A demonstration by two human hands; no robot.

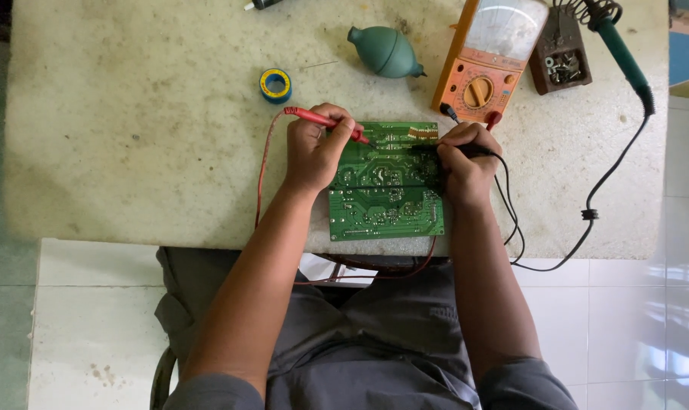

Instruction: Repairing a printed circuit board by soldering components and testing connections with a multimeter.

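1. Head view, looking straight down: a green rectangular printed circuit board (385, 182) lies flat near the front edge of a pale, stained stone counter (132, 137), between the person's two hands.
2. Left hand (314, 152) is closed around a red test probe (325, 123), held like a pen; the probe's tip meets the board's upper left area, though the exact contact spot is too small to make out.
3. Right hand (466, 163) is curled shut on a black test probe (474, 150); the fingers cover most of it, and its tip at the board's right edge is hidden.
4. An orange analogue multimeter (490, 57) lies just behind the board, its top cut off by the picture's edge.
5. Thin red lead (262, 175) runs down off the counter's front edge; the black lead (512, 220) loops down at the right, partly behind the forearm.
6. Further back lie a teal rubber blower bulb (384, 52), a small blue and yellow reel (275, 85), and a green-handled soldering iron (624, 57) in a stand, partly cut off.
7. Grey trousers fill the lower part.
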